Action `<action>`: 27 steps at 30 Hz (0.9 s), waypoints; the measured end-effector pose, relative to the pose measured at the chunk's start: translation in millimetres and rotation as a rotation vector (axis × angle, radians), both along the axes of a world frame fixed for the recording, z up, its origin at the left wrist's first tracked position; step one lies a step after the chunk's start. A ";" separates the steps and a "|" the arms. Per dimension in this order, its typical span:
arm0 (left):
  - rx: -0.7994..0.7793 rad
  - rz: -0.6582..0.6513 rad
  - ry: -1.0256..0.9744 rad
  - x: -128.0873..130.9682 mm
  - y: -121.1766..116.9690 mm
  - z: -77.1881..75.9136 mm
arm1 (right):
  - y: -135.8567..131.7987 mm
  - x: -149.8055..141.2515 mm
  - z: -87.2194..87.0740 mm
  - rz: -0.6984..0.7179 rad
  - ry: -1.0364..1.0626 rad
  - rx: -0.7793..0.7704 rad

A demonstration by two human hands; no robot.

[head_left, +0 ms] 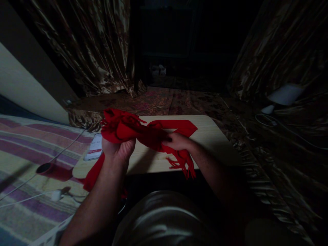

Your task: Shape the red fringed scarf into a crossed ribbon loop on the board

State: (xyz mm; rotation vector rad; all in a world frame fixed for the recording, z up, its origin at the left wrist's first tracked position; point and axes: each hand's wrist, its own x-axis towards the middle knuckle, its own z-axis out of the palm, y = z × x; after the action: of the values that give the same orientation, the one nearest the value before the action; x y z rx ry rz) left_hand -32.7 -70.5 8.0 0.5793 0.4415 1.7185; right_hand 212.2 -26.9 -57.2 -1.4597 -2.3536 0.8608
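Note:
A red fringed scarf (151,136) stretches between my two hands over a light wooden table (212,143). My left hand (119,147) is raised under a bunched part of it, with the cloth draped over the fingers and hiding them. Lower and to the right, my right hand (176,140) pinches the scarf. Its fringed end hangs below that hand at the table's near edge. Behind, a folded stretch of the scarf lies on the tabletop, and another part trails down beside my left forearm.
A phone (94,147) lies at the table's left end. On the striped bedding (25,147) are a dark red cylinder (55,171), a white plug (56,195) and cables. A white lamp (287,94) stands at the right. Patterned curtains (102,44) hang behind.

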 end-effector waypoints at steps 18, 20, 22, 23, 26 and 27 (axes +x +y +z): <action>-0.145 -0.464 0.401 73.9 12.7 -6.6 | -6.5 14.5 13.2 0.038 0.872 -0.052; -0.087 -0.289 0.500 72.4 19.7 -17.1 | -6.6 8.7 17.9 -0.140 0.948 -0.013; 0.003 -0.047 0.611 64.1 33.7 -31.7 | -4.2 5.7 18.6 -0.261 1.040 -0.053; 0.022 0.033 0.665 58.3 42.2 -39.8 | -3.0 5.5 18.5 -0.283 1.090 -0.090; -0.070 -0.024 0.878 41.5 64.9 -63.0 | -2.6 7.7 20.0 -0.256 1.218 -0.195; -0.100 -0.116 0.927 38.0 69.6 -69.6 | -3.7 8.2 21.4 -0.231 1.234 -0.219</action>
State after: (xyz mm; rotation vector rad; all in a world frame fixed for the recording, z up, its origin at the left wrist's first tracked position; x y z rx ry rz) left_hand 5.3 -0.9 -61.6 1.2941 1.1060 1.2241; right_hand 220.4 -30.6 -35.8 -0.7863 -1.1736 1.4107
